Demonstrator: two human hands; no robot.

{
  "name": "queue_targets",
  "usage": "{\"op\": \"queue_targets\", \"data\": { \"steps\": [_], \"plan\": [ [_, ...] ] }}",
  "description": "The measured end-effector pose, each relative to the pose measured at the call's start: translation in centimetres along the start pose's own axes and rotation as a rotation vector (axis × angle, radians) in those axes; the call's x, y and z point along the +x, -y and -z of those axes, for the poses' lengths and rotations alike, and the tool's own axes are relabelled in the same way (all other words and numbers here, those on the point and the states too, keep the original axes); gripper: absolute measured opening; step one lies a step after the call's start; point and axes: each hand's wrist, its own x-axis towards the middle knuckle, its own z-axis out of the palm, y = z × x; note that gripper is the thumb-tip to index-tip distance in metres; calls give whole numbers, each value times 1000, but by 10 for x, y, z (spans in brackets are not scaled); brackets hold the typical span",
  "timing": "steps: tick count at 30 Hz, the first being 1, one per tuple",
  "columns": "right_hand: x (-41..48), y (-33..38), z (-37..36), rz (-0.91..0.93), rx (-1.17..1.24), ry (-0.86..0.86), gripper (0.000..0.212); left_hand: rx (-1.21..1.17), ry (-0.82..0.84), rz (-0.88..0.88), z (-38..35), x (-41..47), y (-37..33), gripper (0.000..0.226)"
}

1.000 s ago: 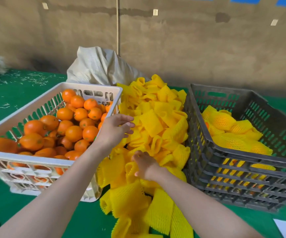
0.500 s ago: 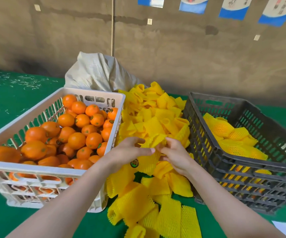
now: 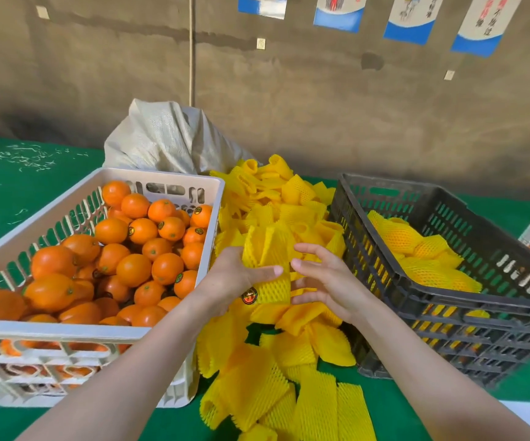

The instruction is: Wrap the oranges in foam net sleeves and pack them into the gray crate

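1. Head view, the work itself: the left hand [image 3: 235, 281] has its grip closed round an orange [image 3: 249, 296] that sits partly inside a yellow foam net sleeve [image 3: 270, 259]. The thumb lies across the front of the sleeve, and a dark round sticker on the fruit shows at the sleeve's lower left edge.
2. The right hand [image 3: 327, 278] is just beside it, its grip slack: the fingers are spread and nearly straight, their tips at the sleeve's right edge, holding nothing. Whether they touch the net I cannot tell.
3. Both hands are above a heap of loose sleeves [image 3: 289, 205], which lies on the green counter [image 3: 18, 192] between the two crates and spills toward the person.
4. Left of the heap stands a white crate [image 3: 161, 176], heaped with bare oranges [image 3: 136, 268], many of them stickered.
5. Right of the heap stands the gray crate [image 3: 400, 186]. It holds wrapped oranges [image 3: 400, 237], bunched against its near and left walls.
6. Behind the white crate slumps a pale woven sack [image 3: 168, 138]. Blue and white posters [image 3: 340, 14] hang on the brown wall.
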Motion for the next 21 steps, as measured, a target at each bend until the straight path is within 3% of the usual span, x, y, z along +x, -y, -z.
{"op": "queue_targets", "data": {
  "steps": [2, 5, 6, 8, 11, 15, 21],
  "plan": [
    [0, 1, -5, -8, -16, -20, 55, 52, -55, -41, -5, 0, -1, 34],
    [0, 0, -15, 4, -76, -56, 48, 179, -148, 27, -14, 4, -1, 76],
    [0, -1, -19, 9, -94, -66, 51, 174, -145, 54, -18, 5, -1, 81],
    [1, -4, -28, 37, -182, -98, 55, 186, -114, 14, -28, 3, -3, 78],
    [3, -11, -38, 160, -427, -197, 43, 176, -115, -85, -39, 0, -2, 63],
    [4, -26, -35, 259, -478, -315, 30, 177, -237, -136, -46, -2, 9, 53],
    [3, -59, -22, 34, -46, -521, 32, -48, -256, -183, -61, -23, 39, 51]
  ]
}}
